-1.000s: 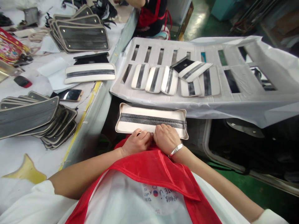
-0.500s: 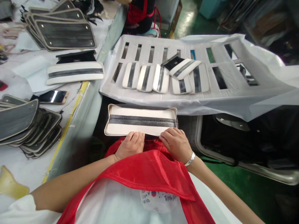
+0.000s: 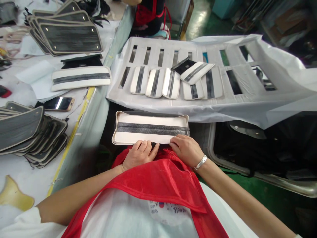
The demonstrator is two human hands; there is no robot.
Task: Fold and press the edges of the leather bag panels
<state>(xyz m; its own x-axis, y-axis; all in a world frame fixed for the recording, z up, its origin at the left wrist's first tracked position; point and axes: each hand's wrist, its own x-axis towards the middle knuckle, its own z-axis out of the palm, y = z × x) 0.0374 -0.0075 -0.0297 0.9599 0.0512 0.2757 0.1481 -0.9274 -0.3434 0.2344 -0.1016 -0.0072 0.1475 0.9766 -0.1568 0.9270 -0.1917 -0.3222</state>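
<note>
In my lap, above the red apron point(image 3: 148, 178), a cream piece point(image 3: 148, 137) like the bottom of a bag lies crosswise. A dark stripe runs along it, its rim is piped, and its end corners stand up. My left hand point(image 3: 140, 153) is closed on the near edge left of the middle, with the fingertips over the rim and the index finger a little apart. Near the right corner of the same edge, my right hand point(image 3: 185, 148) grips it with bent fingers. Both thumbs and the underside are hidden.
Similar striped pieces point(image 3: 155, 84) lie on a slotted, plastic-covered rack point(image 3: 138, 102) ahead. On the left table, stacks of dark panels point(image 3: 71, 38), a phone point(image 3: 59, 103) and a striped piece point(image 3: 81, 74) rest. A metal-framed cart point(image 3: 213, 138) with black material stands right. Another person sits beyond.
My left index finger has spread away from the other fingers along the near edge. My right hand has shifted very slightly, its fingers more curled. The cream piece stays in place.
</note>
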